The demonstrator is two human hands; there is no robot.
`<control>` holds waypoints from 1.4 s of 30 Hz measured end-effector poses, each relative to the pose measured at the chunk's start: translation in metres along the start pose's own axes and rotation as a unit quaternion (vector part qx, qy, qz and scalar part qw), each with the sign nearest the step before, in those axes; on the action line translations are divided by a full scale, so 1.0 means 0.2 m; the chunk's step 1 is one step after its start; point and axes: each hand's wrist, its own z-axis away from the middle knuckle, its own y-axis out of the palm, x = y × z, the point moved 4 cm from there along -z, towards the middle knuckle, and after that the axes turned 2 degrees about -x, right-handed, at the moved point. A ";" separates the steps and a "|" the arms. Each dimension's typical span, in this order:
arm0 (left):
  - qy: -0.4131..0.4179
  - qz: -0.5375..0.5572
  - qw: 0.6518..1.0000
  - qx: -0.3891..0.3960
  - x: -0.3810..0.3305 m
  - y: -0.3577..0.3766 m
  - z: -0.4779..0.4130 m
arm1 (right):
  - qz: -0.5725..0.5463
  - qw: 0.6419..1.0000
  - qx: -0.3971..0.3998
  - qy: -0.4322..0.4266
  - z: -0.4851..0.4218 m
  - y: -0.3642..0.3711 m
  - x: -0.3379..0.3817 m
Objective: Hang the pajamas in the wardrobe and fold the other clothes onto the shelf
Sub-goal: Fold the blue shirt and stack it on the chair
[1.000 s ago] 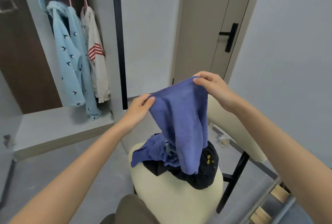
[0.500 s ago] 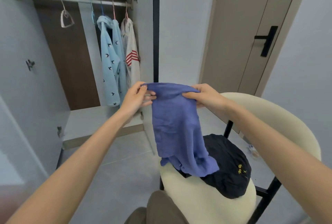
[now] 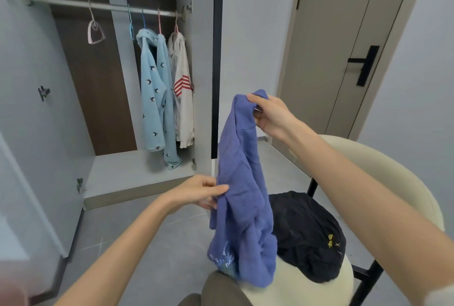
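My right hand (image 3: 271,112) grips the top of a blue garment (image 3: 242,182) and holds it up in front of the open wardrobe. The cloth hangs down to the cream chair seat (image 3: 294,288). My left hand (image 3: 201,191) pinches the garment's left edge about halfway down. A dark garment (image 3: 307,234) with a small yellow mark lies crumpled on the seat to the right. Light blue bird-print pajamas (image 3: 156,99) and a white top with red stripes (image 3: 183,87) hang on the wardrobe rail (image 3: 73,5).
One pink hanger (image 3: 94,33) hangs bare on the rail. The wardrobe's grey bottom shelf (image 3: 130,173) lies below the hanging clothes. Its door (image 3: 27,119) stands open at left. The chair's curved back (image 3: 398,178) is at right, a closed beige door (image 3: 344,47) behind.
My left hand let go of the garment's top edge and dropped to pinch its side lower down. My right hand now holds the top alone, so the cloth hangs long and narrow.
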 end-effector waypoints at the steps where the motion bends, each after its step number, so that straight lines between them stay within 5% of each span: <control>1: 0.011 -0.003 1.000 -0.014 0.00 -0.01 0.00 | 0.004 1.000 0.007 -0.001 0.00 0.00 -0.02; 6: 0.065 0.160 0.976 -0.134 -0.05 -0.14 -0.02 | 0.166 0.986 0.001 -0.001 -0.02 -0.05 -0.15; 10: 0.086 0.291 0.934 -0.191 -0.09 -0.24 -0.01 | 0.381 0.924 0.029 -0.004 0.01 -0.07 -0.26; 14: 0.108 0.327 0.915 -0.210 -0.12 -0.30 0.01 | 0.436 0.895 0.067 -0.065 0.10 0.01 -0.40; 19: 0.112 0.339 0.901 -0.246 -0.15 -0.33 0.05 | 0.427 0.882 0.173 -0.101 0.25 0.17 -0.60; 30: 0.081 0.268 0.881 -0.381 0.04 -0.50 0.22 | 0.329 0.928 0.026 -0.171 0.15 0.27 -0.58; 34: 0.082 0.259 0.873 -0.405 0.13 -0.56 0.27 | 0.279 0.946 0.143 -0.081 0.09 0.32 -0.53; 37: 0.086 0.280 0.862 -0.413 0.14 -0.60 0.29 | 0.315 0.924 0.215 -0.022 0.10 0.34 -0.57; 42: 0.079 0.222 0.863 -0.447 0.17 -0.61 0.31 | 0.409 0.896 0.068 -0.159 0.08 0.34 -0.55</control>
